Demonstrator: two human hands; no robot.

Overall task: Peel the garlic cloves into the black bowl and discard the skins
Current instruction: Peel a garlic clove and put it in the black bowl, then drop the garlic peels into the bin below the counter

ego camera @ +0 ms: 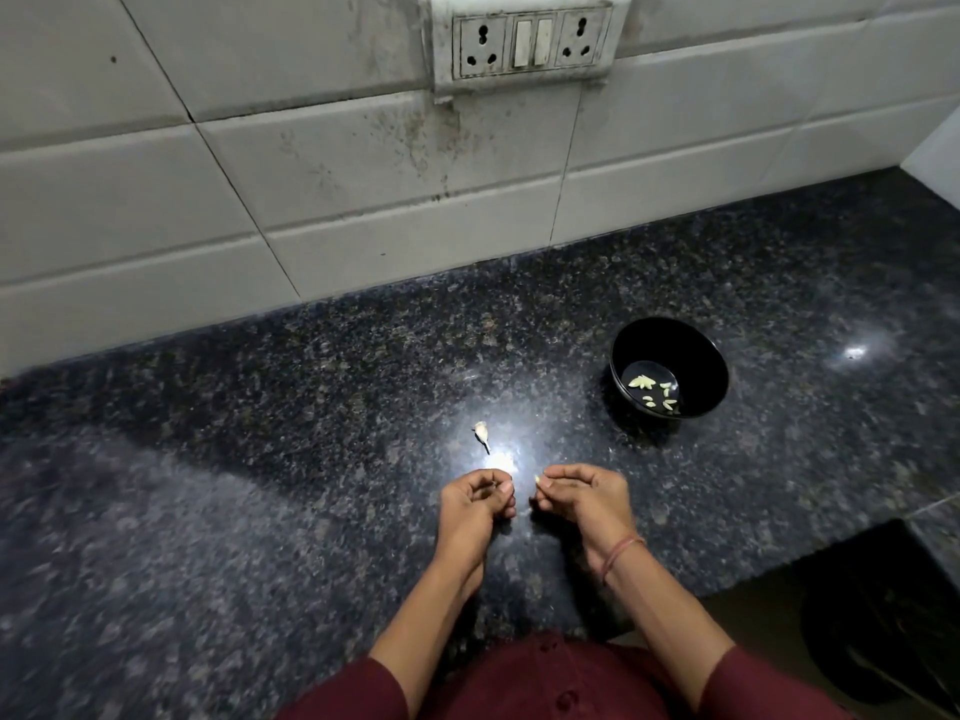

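Note:
My right hand (584, 498) pinches a small pale garlic clove (537, 479) at its fingertips, just above the dark counter. My left hand (475, 498) is curled beside it, with a thin scrap of garlic skin (493, 485) between its fingers. A few centimetres separate the two hands. Up and to the right stands the black bowl (696, 350), with several peeled cloves (652, 392) on its bottom. One unpeeled clove (481, 433) lies on the counter just beyond my left hand.
The speckled dark granite counter (260, 485) runs back to a white tiled wall (260, 200) with a socket panel (530, 41). At the right the counter's front edge steps back, and below it sits a dark bin (883, 641).

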